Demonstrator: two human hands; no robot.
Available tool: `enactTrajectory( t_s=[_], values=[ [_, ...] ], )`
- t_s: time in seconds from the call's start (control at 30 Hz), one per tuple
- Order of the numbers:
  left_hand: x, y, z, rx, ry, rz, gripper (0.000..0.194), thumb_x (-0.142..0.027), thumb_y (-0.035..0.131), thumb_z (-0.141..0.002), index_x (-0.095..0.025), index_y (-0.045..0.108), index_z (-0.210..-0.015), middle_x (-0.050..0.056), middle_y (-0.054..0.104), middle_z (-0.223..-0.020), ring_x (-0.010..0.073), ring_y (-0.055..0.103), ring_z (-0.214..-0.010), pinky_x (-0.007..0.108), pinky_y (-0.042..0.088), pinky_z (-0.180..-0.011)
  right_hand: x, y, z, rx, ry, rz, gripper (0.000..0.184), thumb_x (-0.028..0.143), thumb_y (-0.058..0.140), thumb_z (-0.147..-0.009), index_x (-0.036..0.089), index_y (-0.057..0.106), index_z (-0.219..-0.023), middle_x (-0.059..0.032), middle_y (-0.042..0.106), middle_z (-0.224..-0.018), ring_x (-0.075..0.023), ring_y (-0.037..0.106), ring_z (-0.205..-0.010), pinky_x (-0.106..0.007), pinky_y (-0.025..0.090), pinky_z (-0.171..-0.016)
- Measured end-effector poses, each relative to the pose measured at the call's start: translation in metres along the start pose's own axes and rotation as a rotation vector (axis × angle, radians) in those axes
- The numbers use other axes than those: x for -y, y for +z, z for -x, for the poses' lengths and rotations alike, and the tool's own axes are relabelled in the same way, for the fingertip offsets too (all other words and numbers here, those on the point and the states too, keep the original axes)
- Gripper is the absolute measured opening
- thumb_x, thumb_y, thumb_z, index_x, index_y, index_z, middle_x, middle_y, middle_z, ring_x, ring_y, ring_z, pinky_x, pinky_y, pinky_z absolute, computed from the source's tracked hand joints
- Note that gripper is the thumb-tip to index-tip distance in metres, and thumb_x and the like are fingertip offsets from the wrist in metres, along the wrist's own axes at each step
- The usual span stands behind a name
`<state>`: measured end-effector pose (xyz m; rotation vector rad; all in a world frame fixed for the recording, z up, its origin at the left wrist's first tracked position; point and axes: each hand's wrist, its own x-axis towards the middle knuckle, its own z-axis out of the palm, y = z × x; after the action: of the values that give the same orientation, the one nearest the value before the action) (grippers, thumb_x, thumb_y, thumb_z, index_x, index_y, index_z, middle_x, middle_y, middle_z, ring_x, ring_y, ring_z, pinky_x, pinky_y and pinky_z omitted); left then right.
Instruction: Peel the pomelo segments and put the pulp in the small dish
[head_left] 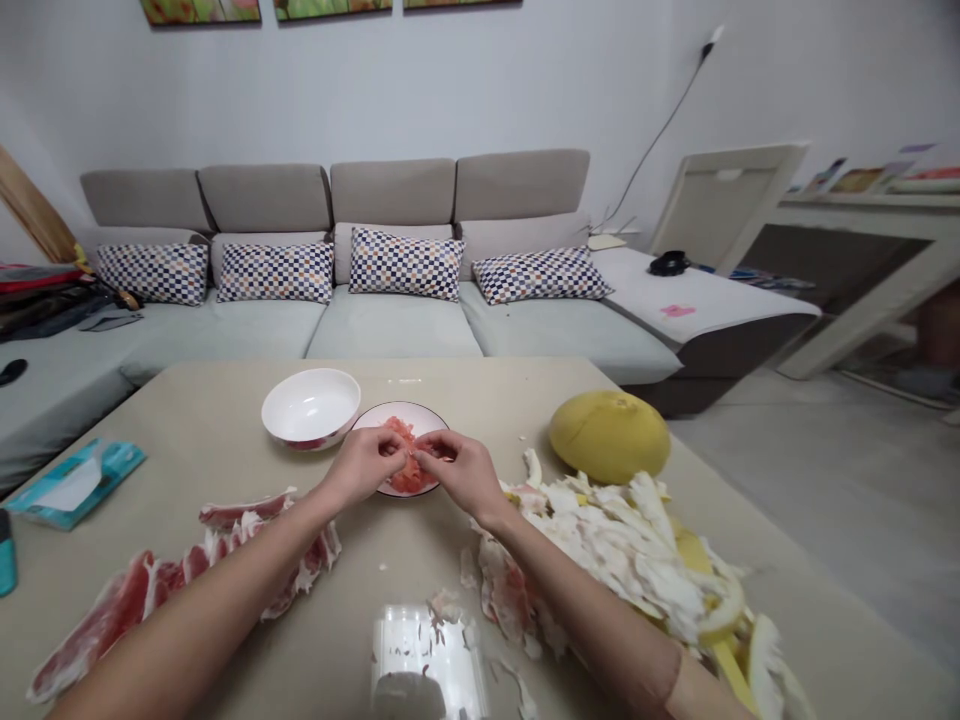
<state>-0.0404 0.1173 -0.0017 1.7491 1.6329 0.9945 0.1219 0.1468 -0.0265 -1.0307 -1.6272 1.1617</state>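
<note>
Beige table, left hand and right hand pinched over red pulp

The person's 2 hands come close together over a plate of red pulp, just beside a white bowl. A yellow fruit lies by heaped peel; 4 checkered cushions rest on the sofa.
</note>
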Motion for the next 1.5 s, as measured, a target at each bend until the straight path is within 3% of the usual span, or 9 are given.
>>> enactTrajectory(
  t_s=[0.2,0.37,0.5,0.67,0.83,1.03,1.13,1.33,1.5],
  values=[
    [0.007,-0.006,-0.001,0.011,-0.094,0.138,0.011,-0.024,0.060,-0.068,-0.017,0.065,-0.062,-0.001,0.061,-0.055,0.0134,0.056,-0.054,0.023,0.043,-0.054,0.000,-0.006,-0.006,-0.105,0.010,0.025,0.014,0.032,0.068,-0.068,0.019,0.068,-0.075,-0.0044,0.068,-0.072,-0.0187,0.060,-0.070,-0.031,0.047,-0.068],
    [0.019,-0.015,0.002,0.066,-0.187,0.360,0.021,-0.035,0.065,-0.072,-0.014,0.067,-0.074,0.003,0.064,-0.066,0.0127,0.059,-0.059,0.026,0.050,-0.060,-0.009,-0.022,-0.011,-0.005,0.049,-0.040,0.028,0.040,0.070,-0.069,0.016,0.069,-0.084,-0.0059,0.070,-0.076,-0.0196,0.064,-0.072,-0.032,0.051,-0.068],
    [0.020,-0.015,0.004,0.111,-0.237,0.497,0.032,-0.042,0.071,-0.070,-0.013,0.069,-0.082,0.004,0.065,-0.070,0.0119,0.060,-0.062,0.027,0.053,-0.063,-0.018,-0.019,-0.017,0.031,0.056,-0.019,0.027,0.038,0.067,-0.073,0.017,0.069,-0.089,-0.0058,0.072,-0.085,-0.0191,0.065,-0.078,-0.032,0.053,-0.072],
    [0.016,-0.014,0.008,0.156,-0.264,0.584,0.031,-0.042,0.074,-0.068,-0.013,0.069,-0.079,0.002,0.064,-0.069,0.0100,0.057,-0.060,0.026,0.054,-0.062,-0.035,-0.006,-0.047,0.034,0.076,0.130,0.014,0.027,0.066,-0.078,0.017,0.069,-0.087,-0.0047,0.070,-0.087,-0.0183,0.065,-0.079,-0.034,0.052,-0.078],
    [0.016,-0.017,0.014,0.139,-0.306,0.597,0.030,-0.041,0.075,-0.068,-0.014,0.068,-0.081,0.002,0.065,-0.070,0.0094,0.055,-0.059,0.024,0.053,-0.059,-0.048,-0.002,-0.082,0.079,0.093,0.267,0.026,0.031,0.054,-0.093,0.017,0.058,-0.115,-0.0081,0.060,-0.117,-0.0190,0.061,-0.097,-0.039,0.053,-0.082],
    [0.025,-0.016,0.026,0.156,-0.348,0.597,0.030,-0.042,0.074,-0.070,-0.013,0.068,-0.077,0.003,0.063,-0.070,0.0090,0.054,-0.058,0.023,0.053,-0.056,-0.048,-0.008,-0.098,0.089,0.045,0.393,0.026,0.031,0.053,-0.094,0.019,0.057,-0.117,-0.0085,0.058,-0.121,-0.0196,0.060,-0.100,-0.040,0.052,-0.085],
    [0.030,-0.015,0.029,0.142,-0.345,0.605,0.031,-0.043,0.073,-0.070,-0.013,0.069,-0.079,0.003,0.064,-0.075,0.0088,0.054,-0.058,0.022,0.052,-0.056,-0.042,-0.009,-0.092,0.058,-0.017,0.432,0.023,0.030,0.053,-0.094,0.019,0.059,-0.113,-0.0082,0.059,-0.119,-0.0186,0.061,-0.098,-0.038,0.052,-0.085],
    [0.034,-0.008,0.028,0.086,-0.332,0.613,0.035,-0.046,0.074,-0.067,-0.013,0.069,-0.078,0.003,0.063,-0.070,0.0098,0.053,-0.056,0.024,0.051,-0.056,-0.015,-0.002,-0.048,0.096,-0.161,0.410,0.015,0.022,0.059,-0.082,0.017,0.070,-0.092,-0.0016,0.066,-0.071,-0.0152,0.060,-0.067,-0.031,0.051,-0.072],
    [0.024,-0.003,0.029,0.078,-0.312,0.615,0.036,-0.046,0.074,-0.067,-0.013,0.070,-0.081,0.003,0.063,-0.068,0.0112,0.055,-0.058,0.025,0.051,-0.057,0.008,0.002,-0.008,0.235,-0.358,0.343,0.023,0.029,0.063,-0.082,0.024,0.069,-0.104,-0.0037,0.067,-0.095,-0.0125,0.060,-0.071,-0.025,0.050,-0.067]
  ],
)
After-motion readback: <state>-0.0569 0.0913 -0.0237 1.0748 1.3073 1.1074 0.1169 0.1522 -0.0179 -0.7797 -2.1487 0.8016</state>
